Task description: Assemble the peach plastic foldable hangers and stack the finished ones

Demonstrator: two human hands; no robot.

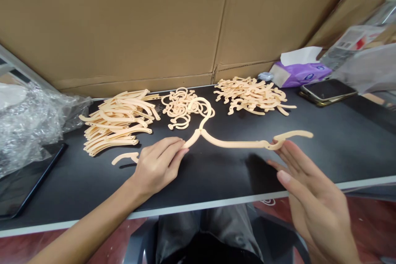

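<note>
A cream plastic folding hanger is held up above the black table, its hook pointing away from me. My left hand is closed around the hanger's left arm, and that arm's end piece sticks out beyond the knuckles. At the other end, my right hand is open, palm turned inward and fingers stretched out. Its fingertips touch the curved end piece jointed to the right arm. The thumb stands apart from the hanger.
Behind lie piles of long hanger arms, loose hooks and short curved end pieces. A purple tissue pack and a phone rest at the right. Bubble wrap covers part of a dark flat device at left. Cardboard stands behind.
</note>
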